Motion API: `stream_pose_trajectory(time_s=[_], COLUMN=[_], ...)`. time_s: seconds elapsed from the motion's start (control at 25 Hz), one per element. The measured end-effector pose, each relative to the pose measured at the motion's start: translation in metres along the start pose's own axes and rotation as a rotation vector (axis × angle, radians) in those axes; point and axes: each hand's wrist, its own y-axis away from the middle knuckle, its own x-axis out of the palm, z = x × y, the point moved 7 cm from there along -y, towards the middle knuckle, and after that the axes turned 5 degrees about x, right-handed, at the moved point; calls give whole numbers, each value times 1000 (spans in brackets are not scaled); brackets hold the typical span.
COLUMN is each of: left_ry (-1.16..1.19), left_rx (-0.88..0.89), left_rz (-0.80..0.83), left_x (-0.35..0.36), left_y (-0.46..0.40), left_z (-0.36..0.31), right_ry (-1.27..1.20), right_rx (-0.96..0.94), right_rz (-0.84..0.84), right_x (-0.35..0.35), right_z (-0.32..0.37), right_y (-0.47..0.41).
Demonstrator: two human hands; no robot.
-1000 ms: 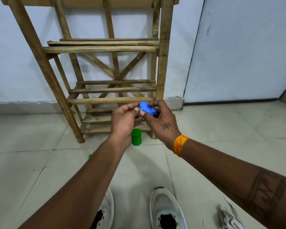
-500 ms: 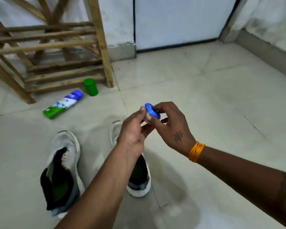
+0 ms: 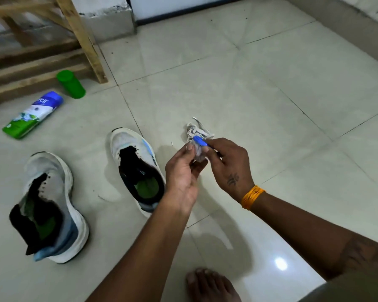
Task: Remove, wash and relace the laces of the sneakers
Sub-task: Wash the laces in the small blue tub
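Two white unlaced sneakers stand on the tiled floor, one at the left [image 3: 50,205] and one nearer the middle [image 3: 138,168]. A bundle of white laces [image 3: 198,129] lies on the floor just beyond my hands. My left hand [image 3: 181,171] and my right hand [image 3: 227,168] are raised together over the floor, both pinching a small clear container with a blue lid [image 3: 199,144]. My right fingers are on the blue lid, my left fingers on the clear body.
A green and blue bottle [image 3: 34,114] lies on its side at the left, with a green cap [image 3: 71,83] upright beside it. A wooden rack [image 3: 52,40] stands at the back left. My bare foot [image 3: 210,284] shows at the bottom.
The view has swung down and right from the rack to the floor. The laces have come into sight behind my hands. Both hands still hold the blue-lidded container.
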Motion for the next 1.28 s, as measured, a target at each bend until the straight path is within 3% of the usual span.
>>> stream_pose_trajectory(time_s=[0.24,0.4,0.56,0.68,0.76,0.84,0.96,1.16,1.28], left_ry=[32,54,62,51,29,-2,-129,-594,-702], left_rx=[-121,-215,-239,-210,-169,-130,-61,188,254], left_rz=[-19,-110,-132,-113,-95,-68,55,161,181], left_x=[-8,-24,-38,-38,-35,-31,-22,-15,-12], left_y=[3,8,9,8,8,6,3,1,6], left_z=[27,44,53,50,45,38,24,-3,-4], right_ry=[-347,-231,143,334,167,-53,-73,-186,-159], right_rx=[400,642,528,381,329,313,296,318,373], right_rz=[-24,74,433,437,350,425,516,564,484], right_x=[-9,-5,11,6,-3,3,18,21,22], right_z=[-67,-130,-137,-118,-92,-66,-51,-40,-39], right_y=[-11,11,27,20,8,1,-1,-4,-7])
